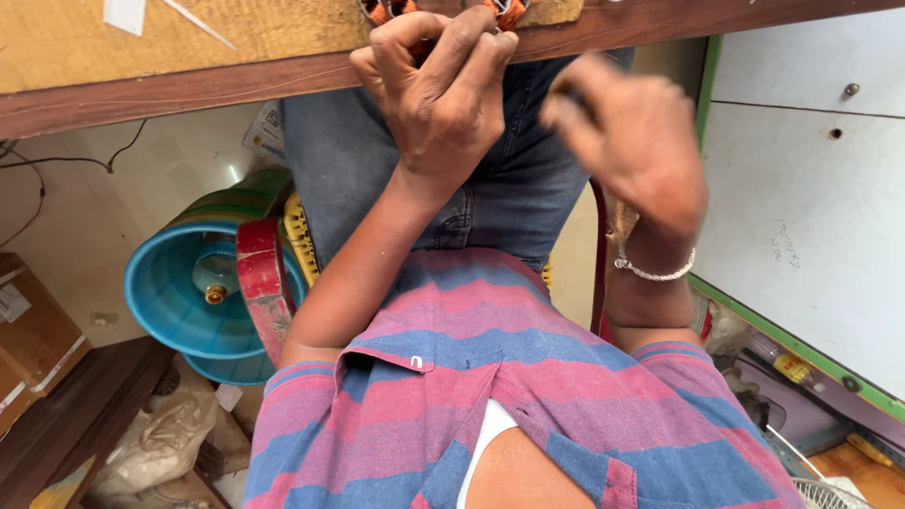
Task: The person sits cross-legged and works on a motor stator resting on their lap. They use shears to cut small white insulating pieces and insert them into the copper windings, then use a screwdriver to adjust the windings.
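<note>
Orange coil (382, 11) sits at the bench edge (189, 90); my left hand (443, 94) is clamped on it to steady it, right hand (632, 141) too blurred, cannot tell

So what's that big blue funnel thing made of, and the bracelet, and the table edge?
The blue funnel looks like glossy moulded plastic: smooth, one even colour, soft shine. The bracelet on the right hand seems to be silvery metal, with bright glints. The table edge looks like wood, brown with long grain lines. The left hand grips something orange there.
</note>
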